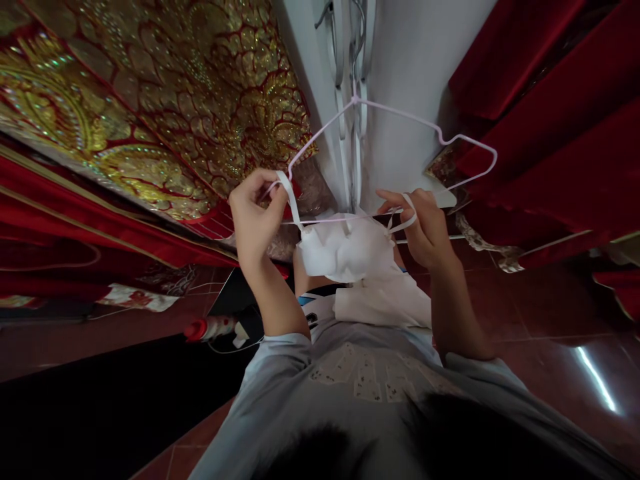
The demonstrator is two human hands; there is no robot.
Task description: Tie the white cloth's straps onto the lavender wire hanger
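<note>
A thin pink clothes hanger (325,130) hangs in front of me, its hook up at the metal rack. Below its bottom bar is a bunched white garment with narrow straps (345,250), probably a strappy top. My left hand (260,210) pinches one white strap (291,200) at the hanger's left end, with thumb and fingers closed. My right hand (420,223) has the other strap (406,217) looped over its bent fingers, close to the hanger's bottom bar. That hand's index finger points left. More pale cloth (385,303) lies over my lap.
Gold sequinned red garments (225,100) hang close on my left. Dark red garments (545,133) hang on the right. White metal rack uprights (343,100) stand straight ahead. A red-capped bottle (210,328) is at lower left, above the red tiled floor (540,373).
</note>
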